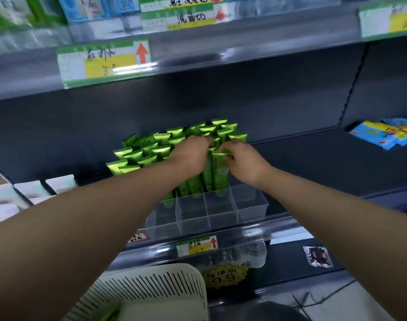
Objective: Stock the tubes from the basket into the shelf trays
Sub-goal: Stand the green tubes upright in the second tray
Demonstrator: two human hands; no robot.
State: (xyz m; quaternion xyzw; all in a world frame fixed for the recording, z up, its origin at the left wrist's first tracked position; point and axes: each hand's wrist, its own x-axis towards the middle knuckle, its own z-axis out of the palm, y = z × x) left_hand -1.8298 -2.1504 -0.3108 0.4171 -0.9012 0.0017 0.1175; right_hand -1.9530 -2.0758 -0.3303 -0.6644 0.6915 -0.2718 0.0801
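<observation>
- We judge the stocking well past halfway: the green tubes (151,147) stand cap-down in dense rows that fill the back and left of the clear tray (251,205), which sits at the front edge of the shelf (313,163).
- Our right hand (242,162) pinches the crimped top of the front tube (218,172), which stands upright with its cap in a compartment.
- Our left hand (189,154) curls over the tops of the tubes just beside it and seems to grip them steady.
- The compartments along the tray's front edge and at its front right corner hold nothing yet.
- The basket (156,286) sits below the shelf's front edge; a blur of green shows inside, so we think some tubes are left.
</observation>
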